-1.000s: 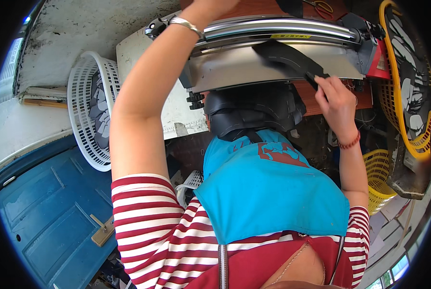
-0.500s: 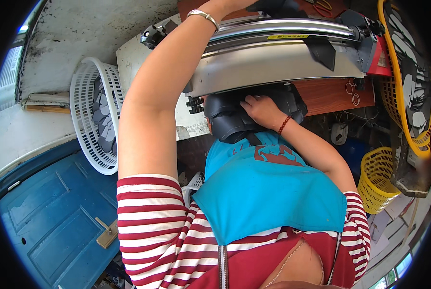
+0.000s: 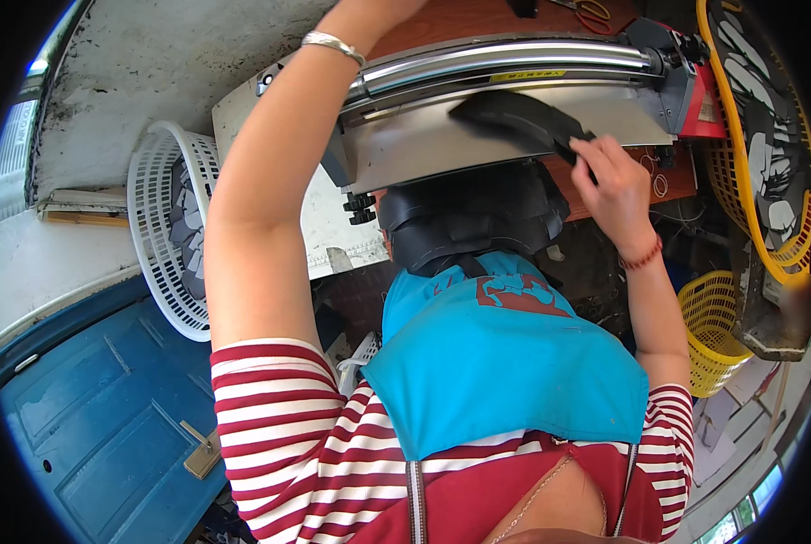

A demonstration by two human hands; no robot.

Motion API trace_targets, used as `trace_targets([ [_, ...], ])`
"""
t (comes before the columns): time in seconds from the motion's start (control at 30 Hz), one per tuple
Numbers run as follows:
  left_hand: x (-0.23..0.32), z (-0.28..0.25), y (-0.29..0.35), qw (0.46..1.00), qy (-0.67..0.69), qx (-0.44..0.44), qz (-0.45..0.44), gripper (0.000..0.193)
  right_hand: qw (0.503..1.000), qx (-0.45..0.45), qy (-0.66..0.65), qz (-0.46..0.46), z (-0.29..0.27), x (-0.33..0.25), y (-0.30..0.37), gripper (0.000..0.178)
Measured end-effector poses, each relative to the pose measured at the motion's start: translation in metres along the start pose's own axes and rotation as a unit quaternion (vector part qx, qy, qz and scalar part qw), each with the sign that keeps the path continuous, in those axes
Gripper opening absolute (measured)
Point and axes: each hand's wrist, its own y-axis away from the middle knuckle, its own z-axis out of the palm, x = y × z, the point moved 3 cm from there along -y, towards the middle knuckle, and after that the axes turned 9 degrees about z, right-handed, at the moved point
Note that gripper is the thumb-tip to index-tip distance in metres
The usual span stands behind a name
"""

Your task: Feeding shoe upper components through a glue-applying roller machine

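My right hand (image 3: 612,181) pinches the end of a curved, flat black piece (image 3: 523,116), leather-like, slightly blurred. That piece reaches leftward over the sloping metal plate (image 3: 396,145) of a machine with a long silver roller (image 3: 514,68). Below the plate, a pile of similar black pieces (image 3: 469,218) rests on my lap, over the blue apron (image 3: 496,363). My left hand (image 3: 383,14) reaches past the roller's left end to the top edge of the view; its fingers are cut off, so what they do is hidden.
A white basket (image 3: 142,208) of grey pieces stands at the left, above a blue door (image 3: 106,408). At the right are a yellow basket (image 3: 739,136) of grey and black pieces and a lower yellow basket (image 3: 709,363). Scissors (image 3: 594,16) lie on the red-brown table behind the roller.
My right hand has risen from the lap pile and now holds a black piece over the plate. The piece earlier hanging at the plate's right is gone from there. My left hand has shifted left.
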Motion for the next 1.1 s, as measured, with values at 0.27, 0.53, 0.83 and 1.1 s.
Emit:
trace_targets([
  [0.27, 0.000, 0.069, 0.051, 0.877, 0.197, -0.390, -0.200, 0.031, 0.974, -0.103, -0.162, -0.124, 0.096, -0.036, 0.038, 0.026],
  [0.53, -0.001, 0.028, 0.004, 0.844, 0.330, -0.198, -0.375, 0.023, 0.971, -0.159, -0.010, -0.179, 0.188, -0.057, 0.066, 0.025],
  [0.83, -0.021, -0.020, -0.008, 0.870, 0.333, -0.115, -0.345, 0.043, 0.992, -0.062, -0.085, -0.067, -0.017, -0.033, 0.029, 0.038],
  [1.1, 0.021, 0.051, 0.045, 0.905, 0.124, -0.379, -0.146, 0.033, 0.999, 0.033, -0.007, -0.035, 0.026, 0.007, -0.013, 0.026],
])
